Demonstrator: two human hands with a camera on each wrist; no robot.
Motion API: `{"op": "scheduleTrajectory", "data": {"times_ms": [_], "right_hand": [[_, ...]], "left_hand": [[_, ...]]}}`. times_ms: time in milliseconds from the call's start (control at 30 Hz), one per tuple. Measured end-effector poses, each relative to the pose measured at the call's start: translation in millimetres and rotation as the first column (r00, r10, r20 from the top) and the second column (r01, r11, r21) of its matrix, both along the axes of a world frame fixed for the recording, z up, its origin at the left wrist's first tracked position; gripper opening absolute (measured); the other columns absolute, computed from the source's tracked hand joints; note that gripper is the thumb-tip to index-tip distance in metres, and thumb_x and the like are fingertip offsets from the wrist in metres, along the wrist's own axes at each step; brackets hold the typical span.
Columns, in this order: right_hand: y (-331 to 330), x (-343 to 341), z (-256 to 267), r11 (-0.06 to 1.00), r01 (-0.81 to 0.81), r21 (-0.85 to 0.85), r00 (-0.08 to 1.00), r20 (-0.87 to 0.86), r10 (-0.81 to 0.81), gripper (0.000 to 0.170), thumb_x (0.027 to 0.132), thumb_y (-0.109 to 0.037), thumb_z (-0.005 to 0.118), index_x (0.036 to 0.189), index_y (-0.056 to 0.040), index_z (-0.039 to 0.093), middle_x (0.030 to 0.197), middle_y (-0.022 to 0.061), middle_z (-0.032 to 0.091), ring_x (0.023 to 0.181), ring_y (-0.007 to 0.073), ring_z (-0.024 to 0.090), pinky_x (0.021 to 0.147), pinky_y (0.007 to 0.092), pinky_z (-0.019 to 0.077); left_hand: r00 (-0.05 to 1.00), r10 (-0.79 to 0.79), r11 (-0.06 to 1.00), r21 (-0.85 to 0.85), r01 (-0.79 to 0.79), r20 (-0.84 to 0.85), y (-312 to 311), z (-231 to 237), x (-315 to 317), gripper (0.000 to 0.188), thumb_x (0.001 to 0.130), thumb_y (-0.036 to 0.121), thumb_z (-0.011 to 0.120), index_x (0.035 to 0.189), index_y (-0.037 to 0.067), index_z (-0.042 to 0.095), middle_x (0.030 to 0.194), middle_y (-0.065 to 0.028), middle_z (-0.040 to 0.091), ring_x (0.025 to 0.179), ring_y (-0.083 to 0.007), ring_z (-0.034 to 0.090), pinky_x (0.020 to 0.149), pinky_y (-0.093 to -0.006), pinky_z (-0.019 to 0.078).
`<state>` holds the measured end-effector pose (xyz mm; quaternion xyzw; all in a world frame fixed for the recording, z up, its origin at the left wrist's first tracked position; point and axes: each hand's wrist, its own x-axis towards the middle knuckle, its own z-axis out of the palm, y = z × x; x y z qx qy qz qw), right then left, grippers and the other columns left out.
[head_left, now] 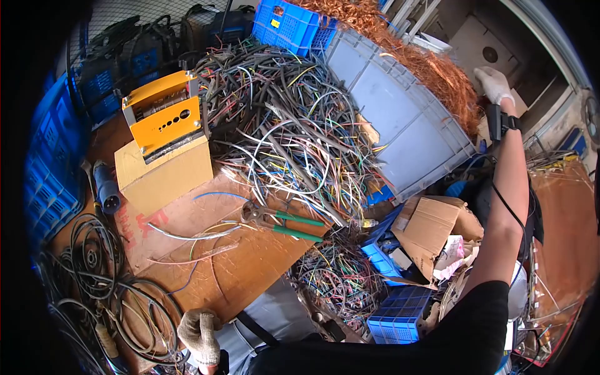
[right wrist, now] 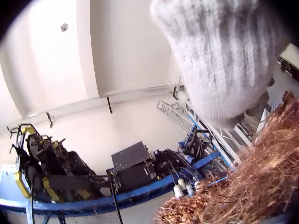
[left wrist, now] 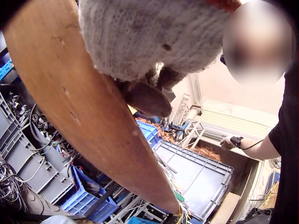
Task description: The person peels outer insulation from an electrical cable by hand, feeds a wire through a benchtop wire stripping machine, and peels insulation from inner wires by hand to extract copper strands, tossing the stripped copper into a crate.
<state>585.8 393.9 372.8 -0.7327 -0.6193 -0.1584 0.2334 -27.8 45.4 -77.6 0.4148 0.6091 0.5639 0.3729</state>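
Observation:
My left hand (head_left: pixel 199 337), in a knitted glove with darkened fingertips, is at the front edge of the brown wooden board (head_left: pixel 262 275). Its fingers are loosely bent, and no held thing shows. The left wrist view has the glove (left wrist: pixel 149 37) close over the board's edge. At the far right, my outstretched right hand (head_left: pixel 494 84) is in a white glove beside the heap of copper wire (head_left: pixel 437 75). In the right wrist view the glove (right wrist: pixel 224 60) is above the copper strands (right wrist: pixel 247 186), its fingertips mostly hidden. Green-handled pliers (head_left: pixel 294 226) lie on the board among cut wires.
A yellow stripping machine (head_left: pixel 164 115) stands on a cardboard-coloured block (head_left: pixel 165 172). Scrap cable (head_left: pixel 287 125) is piled behind the board, against a grey crate (head_left: pixel 400 112). Coiled black cable (head_left: pixel 94 256) lies at left; an open cardboard box (head_left: pixel 431 231) is at right.

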Motion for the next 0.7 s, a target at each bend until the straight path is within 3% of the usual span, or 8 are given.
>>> {"op": "scheduleTrajectory", "data": {"times_ms": [33,100,133,300,367,433,533,700], "right_hand": [[-1.1,-13.5,-7.0,1.000,0.000,0.002,1.000,0.000,0.000,0.051,0.087,-0.045,0.062,0.116,-0.0036,0.071,0.111,0.0166,0.073,0.096,0.0290,0.069,0.091,0.0364,0.0506],[2.1,-30.2,-18.3,0.992,0.125,-0.002,0.953,0.279,-0.119,0.048,0.088,-0.037,0.064,0.121,-0.0036,0.070,0.111,0.0157,0.073,0.103,0.0266,0.070,0.094,0.0352,0.0504],[5.8,-39.3,-23.1,0.984,0.179,-0.014,0.933,0.319,-0.166,0.049,0.085,-0.037,0.063,0.123,-0.0063,0.069,0.118,0.0201,0.071,0.115,0.0331,0.066,0.101,0.0380,0.0484],[32.5,-42.8,-53.7,0.939,0.343,0.034,0.873,0.357,-0.332,0.049,0.085,-0.038,0.058,0.126,-0.0134,0.069,0.125,0.0170,0.068,0.119,0.0352,0.063,0.103,0.0422,0.0482],[39.5,-43.1,-59.0,0.886,0.458,-0.075,0.840,0.362,-0.404,0.050,0.084,-0.040,0.058,0.127,-0.0145,0.068,0.128,0.0152,0.067,0.120,0.0342,0.063,0.103,0.0430,0.0489],[57.3,-14.9,-69.2,0.898,0.437,-0.048,0.855,0.332,-0.398,0.050,0.083,-0.040,0.059,0.123,-0.0131,0.070,0.126,0.0162,0.068,0.119,0.0354,0.063,0.102,0.0432,0.0492],[65.4,-0.1,-79.4,0.924,0.343,-0.171,0.910,0.304,-0.281,0.046,0.083,-0.038,0.058,0.116,-0.0093,0.073,0.124,0.0198,0.067,0.119,0.0374,0.062,0.102,0.0429,0.0484],[74.8,-1.3,-74.4,0.869,0.413,-0.273,0.868,0.408,-0.284,0.049,0.084,-0.034,0.057,0.120,-0.0038,0.070,0.130,0.0212,0.064,0.121,0.0379,0.061,0.102,0.0445,0.0484]], "left_hand": [[1.000,0.002,1.000,-0.005,-0.002,0.008,0.3,1.6,0.8,0.021,0.098,0.016,0.062,0.086,-0.001,0.061,0.067,-0.0057,0.063,0.053,-0.0116,0.056,0.051,-0.0248,0.0439],[1.000,0.006,1.000,-0.007,-0.006,0.015,1.1,2.8,2.0,0.020,0.098,0.016,0.062,0.086,-0.001,0.062,0.067,-0.0056,0.063,0.054,-0.0115,0.056,0.052,-0.0246,0.0439],[1.000,0.003,1.000,-0.006,-0.003,0.012,1.1,2.5,1.9,0.019,0.097,0.015,0.062,0.086,-0.001,0.062,0.068,-0.0055,0.063,0.054,-0.0115,0.056,0.052,-0.0247,0.0439],[1.000,0.015,1.000,0.001,-0.015,-0.015,0.7,0.4,3.3,0.018,0.097,0.015,0.062,0.087,0.000,0.062,0.069,-0.0056,0.064,0.055,-0.0115,0.056,0.053,-0.0249,0.0443],[0.997,0.081,0.996,-0.019,-0.082,-0.014,0.5,5.1,8.4,0.018,0.097,0.015,0.063,0.087,-0.001,0.062,0.069,-0.0056,0.064,0.055,-0.0115,0.056,0.053,-0.0251,0.0441],[0.997,0.079,0.997,-0.014,-0.079,-0.023,2.1,8.0,9.6,0.018,0.096,0.015,0.063,0.087,-0.001,0.062,0.069,-0.0056,0.063,0.055,-0.0117,0.056,0.053,-0.0252,0.0437],[0.997,0.074,0.997,-0.011,-0.075,-0.035,4.0,5.1,9.9,0.019,0.096,0.016,0.062,0.088,-0.001,0.062,0.069,-0.0056,0.063,0.055,-0.0119,0.056,0.052,-0.0255,0.0429],[0.995,0.087,0.996,-0.019,-0.087,-0.040,3.4,2.9,10.5,0.020,0.097,0.016,0.062,0.088,-0.001,0.062,0.068,-0.0056,0.063,0.055,-0.0121,0.055,0.053,-0.0257,0.0427]]}}
